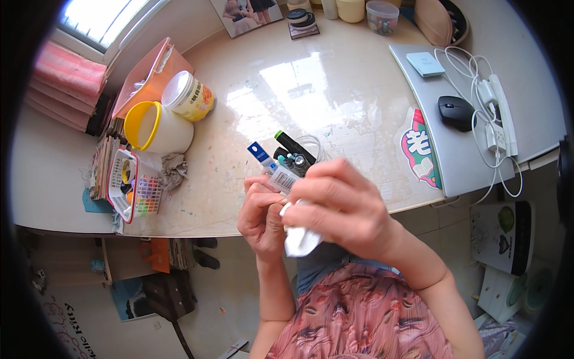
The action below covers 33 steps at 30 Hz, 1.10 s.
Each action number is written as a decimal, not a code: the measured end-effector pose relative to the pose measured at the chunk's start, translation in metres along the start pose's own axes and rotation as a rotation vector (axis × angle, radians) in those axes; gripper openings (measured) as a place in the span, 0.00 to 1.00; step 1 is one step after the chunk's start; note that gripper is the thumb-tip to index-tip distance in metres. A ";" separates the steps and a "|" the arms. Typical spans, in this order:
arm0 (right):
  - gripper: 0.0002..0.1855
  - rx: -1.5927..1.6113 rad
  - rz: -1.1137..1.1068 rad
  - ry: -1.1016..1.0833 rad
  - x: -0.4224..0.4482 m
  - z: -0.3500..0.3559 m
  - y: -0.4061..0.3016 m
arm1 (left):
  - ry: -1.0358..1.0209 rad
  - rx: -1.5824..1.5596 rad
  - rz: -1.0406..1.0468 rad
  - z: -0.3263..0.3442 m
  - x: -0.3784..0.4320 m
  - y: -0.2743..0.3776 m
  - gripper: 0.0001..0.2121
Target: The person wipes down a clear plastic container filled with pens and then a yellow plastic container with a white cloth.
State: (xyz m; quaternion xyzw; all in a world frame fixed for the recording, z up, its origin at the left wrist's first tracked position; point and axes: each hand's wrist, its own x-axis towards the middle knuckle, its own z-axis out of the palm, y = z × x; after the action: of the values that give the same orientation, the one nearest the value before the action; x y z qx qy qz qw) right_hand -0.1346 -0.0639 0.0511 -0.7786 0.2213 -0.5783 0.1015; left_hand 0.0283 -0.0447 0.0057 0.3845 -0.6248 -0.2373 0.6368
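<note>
My right hand is blurred and closes on a crumpled white tissue or cloth that hangs below its fingers. Close beside it, my left hand has its fingers curled and thumb against the forefinger; whatever lies between those fingertips is hidden. Just beyond both hands, at the desk's near side, stands a cluster of pens. A black marker with a green end leans there, near a blue-and-white tag. A white barcode label shows right behind my fingers, partly covered by them.
Left on the desk stand a white basket, a yellow-rimmed bucket, a lidded tub and a crumpled grey cloth. To the right, a silver laptop bears a black mouse and white cables.
</note>
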 end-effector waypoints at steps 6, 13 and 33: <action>0.09 0.298 0.378 0.042 -0.011 -0.016 0.035 | 0.023 -0.166 0.042 -0.003 -0.003 -0.012 0.14; 0.10 0.237 0.272 -0.125 0.011 -0.034 0.054 | 0.047 -0.451 0.102 0.021 0.031 -0.038 0.15; 0.09 0.101 0.334 0.117 0.009 -0.024 0.055 | -0.044 -0.098 0.049 0.052 0.057 -0.027 0.09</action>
State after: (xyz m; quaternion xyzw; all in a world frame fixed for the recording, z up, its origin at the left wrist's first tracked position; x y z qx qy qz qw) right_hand -0.1677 -0.1141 0.0440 -0.6900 0.3238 -0.6080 0.2222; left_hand -0.0114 -0.1156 0.0158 0.3323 -0.6356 -0.2603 0.6464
